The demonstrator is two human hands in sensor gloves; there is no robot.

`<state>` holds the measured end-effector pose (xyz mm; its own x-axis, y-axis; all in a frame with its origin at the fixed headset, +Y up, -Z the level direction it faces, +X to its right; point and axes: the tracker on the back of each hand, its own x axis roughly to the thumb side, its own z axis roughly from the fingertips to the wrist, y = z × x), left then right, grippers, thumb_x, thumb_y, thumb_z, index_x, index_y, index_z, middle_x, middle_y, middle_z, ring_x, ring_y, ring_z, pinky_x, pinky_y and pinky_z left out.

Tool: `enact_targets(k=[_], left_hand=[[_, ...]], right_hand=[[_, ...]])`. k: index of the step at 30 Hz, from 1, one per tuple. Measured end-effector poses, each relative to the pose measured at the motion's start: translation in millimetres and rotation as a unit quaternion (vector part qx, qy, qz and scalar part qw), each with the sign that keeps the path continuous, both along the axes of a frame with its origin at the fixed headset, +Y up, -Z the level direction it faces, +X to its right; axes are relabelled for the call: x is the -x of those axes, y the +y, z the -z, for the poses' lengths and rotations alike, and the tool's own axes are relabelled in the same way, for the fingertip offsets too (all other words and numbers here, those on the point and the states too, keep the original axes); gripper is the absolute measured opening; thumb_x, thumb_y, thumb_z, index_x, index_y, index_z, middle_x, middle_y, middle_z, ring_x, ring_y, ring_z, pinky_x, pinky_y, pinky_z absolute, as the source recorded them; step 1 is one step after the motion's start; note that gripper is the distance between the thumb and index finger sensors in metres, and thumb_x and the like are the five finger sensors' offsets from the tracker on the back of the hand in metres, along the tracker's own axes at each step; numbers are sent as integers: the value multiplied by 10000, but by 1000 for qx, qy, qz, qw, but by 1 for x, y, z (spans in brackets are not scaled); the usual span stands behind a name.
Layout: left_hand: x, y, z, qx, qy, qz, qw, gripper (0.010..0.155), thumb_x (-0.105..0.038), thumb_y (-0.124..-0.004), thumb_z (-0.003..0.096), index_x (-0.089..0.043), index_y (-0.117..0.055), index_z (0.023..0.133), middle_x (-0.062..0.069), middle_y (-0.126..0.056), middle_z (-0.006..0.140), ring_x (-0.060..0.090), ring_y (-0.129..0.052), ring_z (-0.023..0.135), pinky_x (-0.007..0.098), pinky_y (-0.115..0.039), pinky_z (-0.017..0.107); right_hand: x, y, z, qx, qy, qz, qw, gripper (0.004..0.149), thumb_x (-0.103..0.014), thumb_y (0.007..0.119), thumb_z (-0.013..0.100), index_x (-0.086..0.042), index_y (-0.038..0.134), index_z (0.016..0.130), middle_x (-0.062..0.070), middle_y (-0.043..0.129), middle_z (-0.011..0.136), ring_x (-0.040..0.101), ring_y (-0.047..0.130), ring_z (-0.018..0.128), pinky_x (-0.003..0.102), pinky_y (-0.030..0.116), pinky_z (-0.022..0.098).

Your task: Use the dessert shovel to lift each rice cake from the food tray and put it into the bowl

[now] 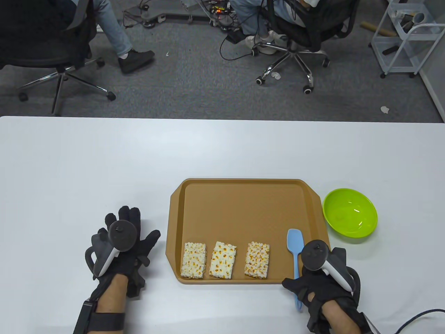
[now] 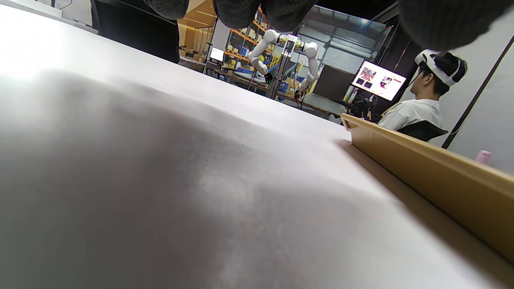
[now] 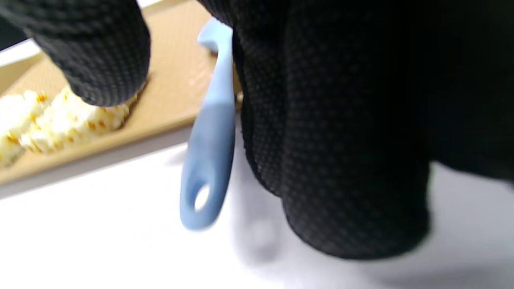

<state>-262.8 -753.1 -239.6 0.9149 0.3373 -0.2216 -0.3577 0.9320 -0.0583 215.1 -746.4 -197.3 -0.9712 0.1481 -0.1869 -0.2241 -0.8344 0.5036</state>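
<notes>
Three rice cakes [image 1: 193,260] [image 1: 223,260] [image 1: 257,260] lie in a row along the front of the brown food tray [image 1: 243,181]. The blue dessert shovel [image 1: 294,243] has its blade on the tray's right side, and its handle sticks out over the front rim. My right hand [image 1: 314,288] hovers over that handle. In the right wrist view the handle [image 3: 211,152] runs beside my fingers [image 3: 341,140], with the thumb [image 3: 92,52] apart from it over a rice cake [image 3: 60,120]. My left hand [image 1: 135,226] lies flat on the table left of the tray, fingers spread. The green bowl [image 1: 350,212] is empty.
The bowl stands just right of the tray's far right corner. Beyond the table's far edge are office chairs [image 1: 52,45] with seated people, floor cables and a white cart [image 1: 406,38]. The left wrist view shows the tray's side wall [image 2: 433,172] close by.
</notes>
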Motion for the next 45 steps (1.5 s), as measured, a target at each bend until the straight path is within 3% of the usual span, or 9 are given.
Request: enact_targets(k=[11, 16, 22, 30, 31, 33, 35, 41, 45], left_hand=[[-1, -2, 0, 11, -7, -6, 1000, 901, -709, -703, 376, -282, -339, 1080, 55, -298, 1218, 457, -256, 1100, 717, -286, 737], [-2, -2, 0, 15, -10, -9, 1000, 901, -709, -702, 377, -278, -341, 1081, 53, -300, 1217, 457, -247, 1097, 713, -286, 737], [-4, -4, 0, 22, -15, -14, 1000, 902, -711, -699, 378, -278, -337, 1081, 57, -302, 1217, 455, -242, 1097, 712, -284, 736], [-3, 2, -3, 17, -6, -84, 996, 961, -790, -678, 351, -272, -345, 1087, 124, -343, 1214, 498, -344, 1087, 716, -375, 729], [-2, 5, -4, 12, 11, -92, 996, 974, -815, -666, 344, -271, -348, 1087, 143, -401, 1203, 507, -470, 1062, 682, -516, 705], [-2, 10, -9, 4, 58, -79, 995, 1043, -902, -601, 311, -223, -423, 1083, 184, -710, 1032, 373, -996, 613, 444, -901, 273], [-8, 11, -12, 13, 104, -101, 989, 1056, -901, -608, 311, -179, -468, 1069, 173, -886, 876, 285, -1086, 331, 332, -924, 72], [-37, -5, -2, 137, 91, -133, 977, 1021, -847, -637, 353, -126, -472, 1056, 184, -941, 774, 256, -1082, 213, 307, -896, -7], [-58, -8, 5, 113, 86, -74, 987, 912, -761, -689, 401, -116, -542, 1030, 144, -990, 649, 209, -1083, 141, 292, -885, -52]], right_hand=[[9, -9, 4, -9, 15, -33, 999, 773, -411, 870, 352, -7, 555, 930, 67, 1058, 468, 247, 1147, 152, 396, 985, 157], [-10, 14, 5, -69, -15, 19, 997, 706, -397, 885, 332, -82, 661, 923, 14, 1047, 446, 235, 1094, 150, 421, 946, 183], [-50, 41, 8, -300, -129, 115, 938, 597, -313, 860, 332, -237, 730, 910, 23, 990, 589, 272, 1054, 342, 487, 900, 327], [-58, 40, 9, -366, -134, 207, 898, 569, -235, 772, 350, -314, 699, 909, 13, 871, 723, 255, 974, 462, 467, 870, 414], [-59, 39, 10, -364, -130, 208, 899, 573, -234, 766, 350, -325, 688, 911, 10, 865, 727, 251, 969, 466, 465, 868, 419], [-61, 38, 13, -370, -124, 203, 898, 574, -231, 765, 350, -334, 687, 910, 8, 861, 732, 254, 964, 472, 469, 864, 427], [-64, 36, 15, -376, -121, 200, 896, 572, -231, 768, 349, -344, 690, 905, 7, 857, 736, 256, 959, 479, 473, 855, 436], [-62, 35, 17, -371, -106, 206, 899, 569, -224, 779, 350, -329, 702, 904, 19, 855, 740, 268, 953, 483, 484, 845, 440], [-57, 38, 16, -367, -87, 202, 904, 569, -226, 779, 351, -323, 702, 907, 19, 857, 739, 268, 953, 480, 485, 844, 439]])
